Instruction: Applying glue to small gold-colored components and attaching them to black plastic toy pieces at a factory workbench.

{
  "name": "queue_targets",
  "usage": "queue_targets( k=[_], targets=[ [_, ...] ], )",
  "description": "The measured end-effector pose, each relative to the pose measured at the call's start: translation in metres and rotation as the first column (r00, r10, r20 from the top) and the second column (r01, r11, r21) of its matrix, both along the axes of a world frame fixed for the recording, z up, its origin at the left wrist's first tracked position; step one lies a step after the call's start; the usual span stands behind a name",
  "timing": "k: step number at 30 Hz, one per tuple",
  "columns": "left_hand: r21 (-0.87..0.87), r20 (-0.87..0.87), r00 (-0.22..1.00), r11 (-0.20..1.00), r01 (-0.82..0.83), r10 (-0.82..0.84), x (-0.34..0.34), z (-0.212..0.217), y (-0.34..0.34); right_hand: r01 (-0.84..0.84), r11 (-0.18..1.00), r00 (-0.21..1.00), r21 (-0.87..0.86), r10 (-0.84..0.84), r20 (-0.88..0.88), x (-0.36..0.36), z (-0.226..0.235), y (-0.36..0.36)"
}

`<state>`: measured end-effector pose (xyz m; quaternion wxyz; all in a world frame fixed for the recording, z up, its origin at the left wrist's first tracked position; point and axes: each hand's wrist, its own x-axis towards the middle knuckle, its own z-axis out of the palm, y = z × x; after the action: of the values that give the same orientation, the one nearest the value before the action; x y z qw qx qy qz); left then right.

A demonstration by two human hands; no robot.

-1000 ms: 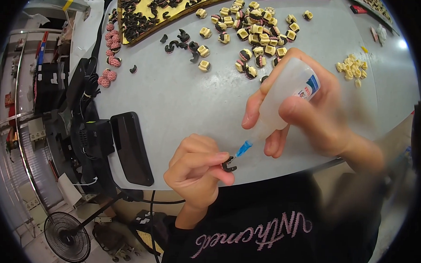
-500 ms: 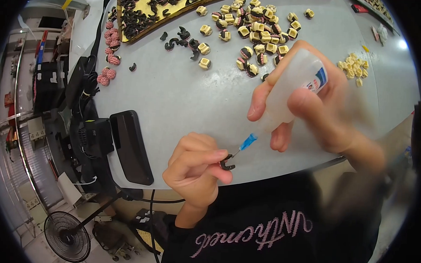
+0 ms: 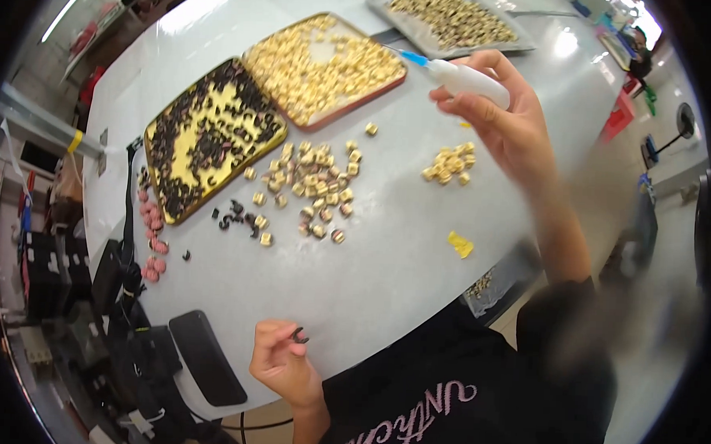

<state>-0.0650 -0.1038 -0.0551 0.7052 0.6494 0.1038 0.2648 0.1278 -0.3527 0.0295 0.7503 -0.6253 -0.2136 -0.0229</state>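
Near the table's front edge, my left hand pinches a small black C-shaped piece between thumb and fingers. My right hand is raised at the right, its fingers wrapped round a translucent white squeeze bottle. A blue needle tip on the bottle points left, away from the black piece. Between my hands and the trays lies a loose heap of small cream pieces, some with dark and pink parts. A smaller cream pile sits below my right hand.
A yellow-lined tray holds many black pieces; beside it is a red-rimmed tray of cream pieces. Farther back stands a grey tray. Pink knobbly pieces line the left, above a black phone-like slab. A yellow scrap lies right.
My right hand has carried the bottle up and away from the black piece, which stays in my left hand. The view has shifted, bringing more trays into sight.
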Motion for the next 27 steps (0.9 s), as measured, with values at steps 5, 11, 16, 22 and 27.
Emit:
queue_targets(
  k=[5,11,16,22,27],
  targets=[
    [0.0,0.107,0.994,1.0,0.026,-0.026,-0.002,-0.002,0.001,0.376,0.871,0.926,-0.316,-0.338,0.168,0.02,-0.031,-0.081],
    [0.126,0.079,0.997,0.992,-0.002,-0.007,0.0,0.001,-0.003,0.485,0.78,0.865,-0.395,-0.494,0.087,0.016,-0.077,-0.102],
    [0.145,0.085,0.996,0.989,-0.034,0.022,0.001,0.0,-0.004,0.852,0.39,0.519,-0.349,-0.54,0.662,-0.003,-0.064,-0.085],
    [0.162,0.074,0.997,0.987,-0.008,-0.004,0.001,0.005,-0.01,0.568,0.482,0.805,-0.667,-0.158,0.572,-0.023,-0.063,-0.069],
    [0.157,0.123,0.992,0.988,0.003,-0.023,-0.001,0.0,-0.007,0.43,0.497,0.876,-0.754,-0.028,0.481,-0.017,-0.069,-0.073]
  ],
)
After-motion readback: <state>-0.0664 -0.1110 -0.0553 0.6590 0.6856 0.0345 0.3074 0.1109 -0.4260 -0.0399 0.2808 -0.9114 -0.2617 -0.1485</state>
